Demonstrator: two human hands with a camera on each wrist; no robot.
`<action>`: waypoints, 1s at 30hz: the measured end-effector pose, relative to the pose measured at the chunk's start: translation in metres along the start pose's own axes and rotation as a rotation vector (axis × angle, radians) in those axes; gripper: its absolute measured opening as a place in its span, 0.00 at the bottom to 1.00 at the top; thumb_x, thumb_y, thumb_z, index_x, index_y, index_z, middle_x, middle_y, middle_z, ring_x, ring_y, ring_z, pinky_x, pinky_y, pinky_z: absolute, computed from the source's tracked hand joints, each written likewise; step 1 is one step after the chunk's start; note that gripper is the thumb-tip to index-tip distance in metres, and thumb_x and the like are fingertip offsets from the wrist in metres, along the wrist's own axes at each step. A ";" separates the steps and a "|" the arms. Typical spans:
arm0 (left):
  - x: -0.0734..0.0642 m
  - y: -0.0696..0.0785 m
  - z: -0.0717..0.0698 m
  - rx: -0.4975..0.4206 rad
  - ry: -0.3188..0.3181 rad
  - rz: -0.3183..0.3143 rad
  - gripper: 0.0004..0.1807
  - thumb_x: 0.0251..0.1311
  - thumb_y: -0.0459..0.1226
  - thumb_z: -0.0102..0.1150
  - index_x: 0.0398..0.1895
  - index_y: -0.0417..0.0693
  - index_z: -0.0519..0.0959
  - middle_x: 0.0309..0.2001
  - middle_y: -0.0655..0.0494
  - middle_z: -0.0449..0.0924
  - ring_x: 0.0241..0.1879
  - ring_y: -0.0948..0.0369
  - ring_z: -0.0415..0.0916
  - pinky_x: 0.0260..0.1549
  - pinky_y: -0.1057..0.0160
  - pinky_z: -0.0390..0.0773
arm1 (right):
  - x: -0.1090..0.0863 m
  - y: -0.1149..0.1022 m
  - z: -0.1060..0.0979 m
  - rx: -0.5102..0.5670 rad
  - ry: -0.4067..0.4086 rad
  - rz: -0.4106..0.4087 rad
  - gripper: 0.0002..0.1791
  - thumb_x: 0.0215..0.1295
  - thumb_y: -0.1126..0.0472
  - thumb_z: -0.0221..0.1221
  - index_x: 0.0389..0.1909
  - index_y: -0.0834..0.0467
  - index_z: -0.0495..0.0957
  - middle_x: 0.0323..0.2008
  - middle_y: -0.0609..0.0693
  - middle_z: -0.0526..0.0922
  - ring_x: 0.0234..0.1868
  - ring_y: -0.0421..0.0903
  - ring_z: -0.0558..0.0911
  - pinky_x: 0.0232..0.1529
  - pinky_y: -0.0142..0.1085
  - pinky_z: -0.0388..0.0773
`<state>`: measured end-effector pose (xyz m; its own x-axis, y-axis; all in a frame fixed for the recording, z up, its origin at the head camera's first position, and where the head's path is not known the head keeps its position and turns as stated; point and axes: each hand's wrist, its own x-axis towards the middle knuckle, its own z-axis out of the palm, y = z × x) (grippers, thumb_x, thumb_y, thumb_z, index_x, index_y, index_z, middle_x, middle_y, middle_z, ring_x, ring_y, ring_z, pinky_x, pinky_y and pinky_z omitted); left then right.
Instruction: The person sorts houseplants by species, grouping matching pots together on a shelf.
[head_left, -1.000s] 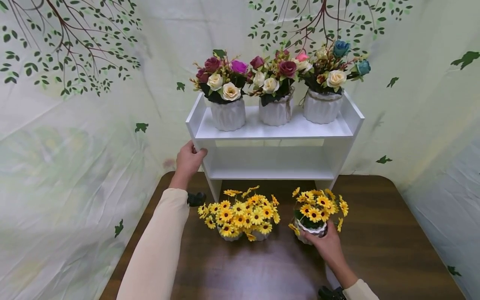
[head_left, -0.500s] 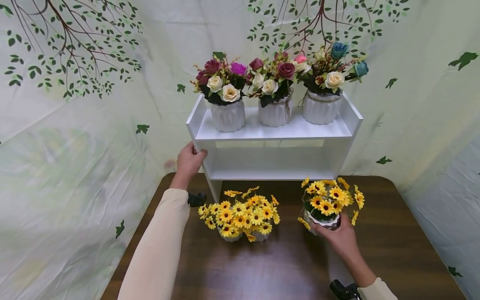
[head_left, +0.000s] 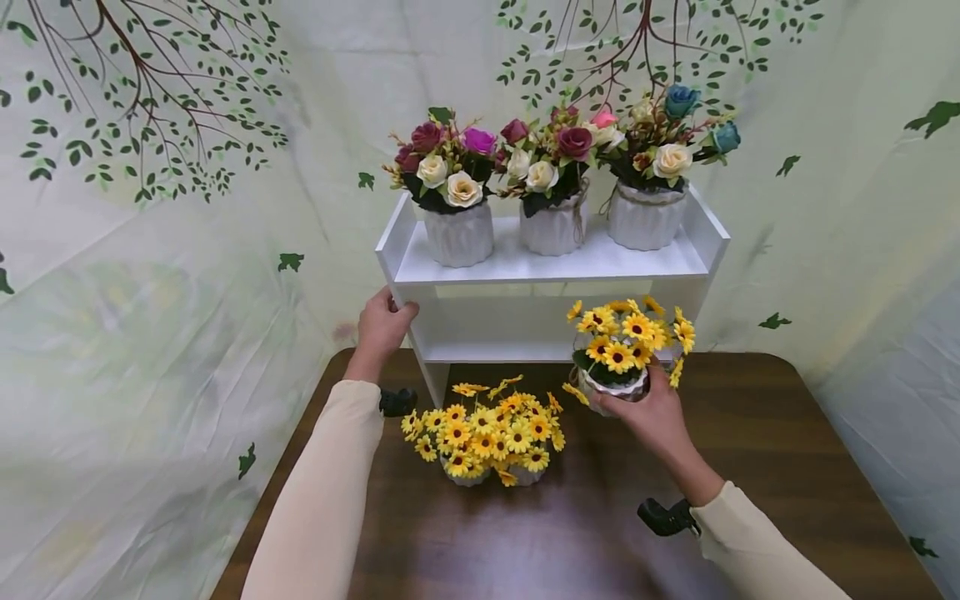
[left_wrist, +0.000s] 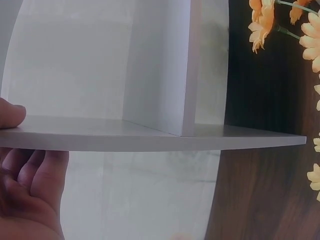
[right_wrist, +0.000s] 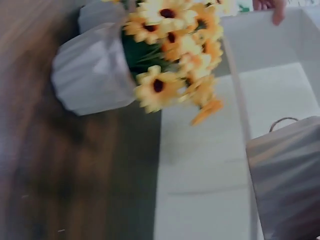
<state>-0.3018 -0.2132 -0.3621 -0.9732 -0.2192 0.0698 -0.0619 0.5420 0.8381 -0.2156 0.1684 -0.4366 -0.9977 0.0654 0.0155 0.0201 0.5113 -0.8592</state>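
My left hand [head_left: 384, 327] grips the left side panel of a white shelf unit [head_left: 551, 270]. In the left wrist view, its thumb [left_wrist: 11, 114] lies on one face of the panel [left_wrist: 150, 143] and its fingers on the other. With my right hand [head_left: 656, 421] I hold a small white pot of yellow artificial daisies [head_left: 621, 354] by its side, raised in front of the middle shelf's right end. The held pot [right_wrist: 287, 175] fills the right edge of the right wrist view. Two similar pots of yellow daisies [head_left: 487, 435] stand together on the table, left of it.
Three white pots of artificial roses, the left [head_left: 459, 237], the middle [head_left: 553, 229] and the right [head_left: 647, 218], stand on the top shelf. The unit rests on a dark wooden table [head_left: 585, 533]. Behind it hangs a leaf-printed backdrop [head_left: 337, 92].
My right hand has carried the daisy pot first rightward, then up and back left toward the middle shelf. The left hand has kept its hold on the shelf panel.
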 end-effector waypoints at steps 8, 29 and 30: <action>0.002 -0.001 0.004 0.018 -0.001 0.006 0.29 0.63 0.42 0.53 0.68 0.46 0.69 0.63 0.41 0.76 0.58 0.46 0.75 0.57 0.45 0.77 | 0.027 -0.041 0.024 0.001 -0.014 -0.080 0.55 0.52 0.50 0.71 0.76 0.60 0.51 0.68 0.70 0.66 0.68 0.65 0.69 0.65 0.58 0.69; 0.002 -0.003 0.000 0.000 0.010 0.009 0.30 0.63 0.40 0.52 0.69 0.45 0.68 0.64 0.40 0.76 0.60 0.44 0.75 0.59 0.44 0.76 | 0.064 -0.101 0.112 0.331 0.008 -0.192 0.36 0.47 0.56 0.75 0.59 0.53 0.72 0.55 0.53 0.80 0.57 0.51 0.80 0.58 0.48 0.77; 0.001 -0.002 0.000 0.000 0.007 0.011 0.30 0.63 0.40 0.52 0.69 0.45 0.68 0.64 0.39 0.76 0.60 0.44 0.75 0.58 0.44 0.76 | 0.065 -0.103 0.115 0.330 0.023 -0.196 0.37 0.47 0.56 0.75 0.59 0.54 0.72 0.55 0.53 0.79 0.57 0.51 0.79 0.59 0.48 0.76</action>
<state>-0.3032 -0.2142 -0.3637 -0.9722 -0.2190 0.0831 -0.0511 0.5445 0.8372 -0.2897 0.0212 -0.4065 -0.9789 0.0145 0.2037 -0.1961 0.2129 -0.9572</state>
